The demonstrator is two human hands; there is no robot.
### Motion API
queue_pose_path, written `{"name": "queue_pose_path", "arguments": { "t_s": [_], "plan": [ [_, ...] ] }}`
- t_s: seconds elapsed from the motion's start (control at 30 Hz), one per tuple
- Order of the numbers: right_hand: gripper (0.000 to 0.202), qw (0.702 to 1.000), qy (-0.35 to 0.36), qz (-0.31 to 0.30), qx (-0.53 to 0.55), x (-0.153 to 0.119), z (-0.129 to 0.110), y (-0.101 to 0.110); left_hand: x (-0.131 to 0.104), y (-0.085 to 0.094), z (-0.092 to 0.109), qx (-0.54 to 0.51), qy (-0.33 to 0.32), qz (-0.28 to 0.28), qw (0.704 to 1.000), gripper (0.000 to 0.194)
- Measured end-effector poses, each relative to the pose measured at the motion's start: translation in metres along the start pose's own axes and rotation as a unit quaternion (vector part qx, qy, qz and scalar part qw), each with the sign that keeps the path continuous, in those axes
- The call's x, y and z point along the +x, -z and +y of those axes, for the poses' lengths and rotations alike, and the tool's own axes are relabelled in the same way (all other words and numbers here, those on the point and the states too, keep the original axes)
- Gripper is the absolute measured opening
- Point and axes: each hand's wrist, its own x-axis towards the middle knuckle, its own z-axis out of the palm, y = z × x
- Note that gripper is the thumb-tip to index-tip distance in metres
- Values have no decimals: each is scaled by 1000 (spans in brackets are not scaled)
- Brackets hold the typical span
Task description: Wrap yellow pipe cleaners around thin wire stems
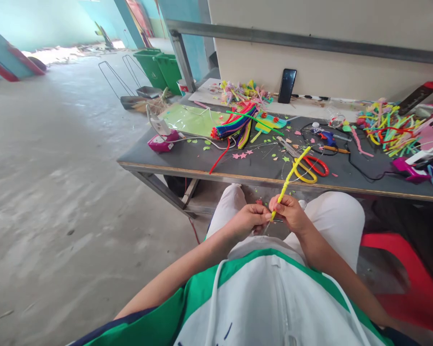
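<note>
Above my lap, a yellow pipe cleaner (290,176) slants up and away toward the table edge. My right hand (290,211) is closed around its lower part, thumb pressed on it. At its bottom end my left hand (254,218) pinches with closed fingers, right beside the other hand. A thin wire seems to come out below the fingers and another curves near the stem. Just beyond the upper end, scissors (305,169) with yellow and red handles lie on the table.
On the grey table (202,161) are a bundle of coloured pipe cleaners (238,122), a blue glue gun (328,138), an upright phone (287,86), magenta devices (163,141) and paper scraps. A red stool (400,269) stands at right, green bins (159,69) beyond the table.
</note>
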Motion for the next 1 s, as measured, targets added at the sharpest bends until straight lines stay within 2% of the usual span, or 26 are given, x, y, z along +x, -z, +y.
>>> {"name": "queue_pose_path", "arguments": {
  "t_s": [0.13,0.3,0.4,0.53,0.6,0.7,0.83,1.0],
  "plan": [
    [31,999,36,-10,36,-1,-2,-4,0,0,-3,-64,34,-14,997,34],
    [29,998,61,-23,14,-1,-3,-2,3,-1,-9,-102,49,-37,993,35],
    [26,999,39,-6,-5,-1,-1,1,3,-2,-7,-64,17,3,998,35],
    [21,998,12,39,-56,-1,4,5,2,-5,2,64,-50,82,993,32],
    [22,993,11,61,-100,0,5,7,2,-5,4,104,-58,100,988,32],
    [23,991,14,63,-119,0,5,8,1,-2,4,85,-40,73,993,34],
    [23,999,8,15,-44,-1,6,9,0,1,1,18,-15,-1,1000,37],
    [19,1000,18,-16,14,-3,6,7,1,2,-1,-34,20,-19,999,33]
  ]
}}
